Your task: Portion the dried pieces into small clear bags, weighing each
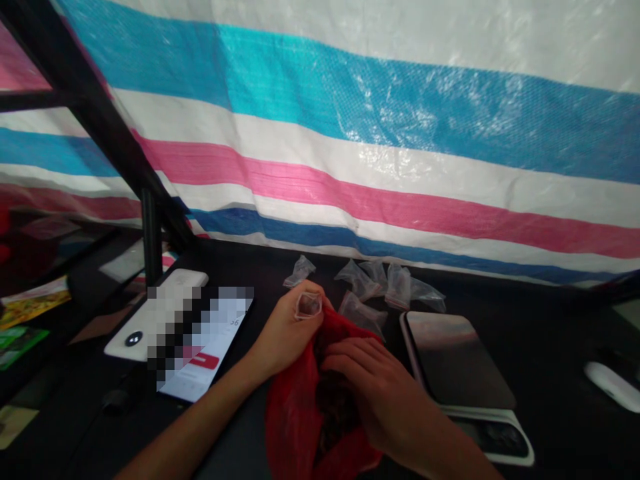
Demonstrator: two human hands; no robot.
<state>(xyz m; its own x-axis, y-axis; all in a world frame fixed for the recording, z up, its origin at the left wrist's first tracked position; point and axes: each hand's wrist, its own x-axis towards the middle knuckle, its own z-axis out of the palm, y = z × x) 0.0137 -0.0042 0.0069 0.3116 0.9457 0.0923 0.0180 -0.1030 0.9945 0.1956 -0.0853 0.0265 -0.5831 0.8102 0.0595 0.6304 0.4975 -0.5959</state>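
My left hand (293, 328) is closed around a small clear plastic bag (309, 305), whose mouth gapes upward by the thumb. That hand also rests against the rim of a red plastic bag (293, 427). Inside the red bag lie dark, small pieces (336, 410) that I cannot identify. Over them, my right hand (373, 377) reaches into the bag with fingers bent and close together; the fingertips are partly hidden. Several more small clear bags (361, 281) lie crumpled on the black table just beyond my hands.
A flat digital scale (460, 360) stands to the right. On the left are a phone (200, 373) with its screen lit and a white device (135, 327). Colourful packets (37, 303) sit farther left, near a black frame post (151, 237). Striped plastic sheeting (350, 160) hangs behind.
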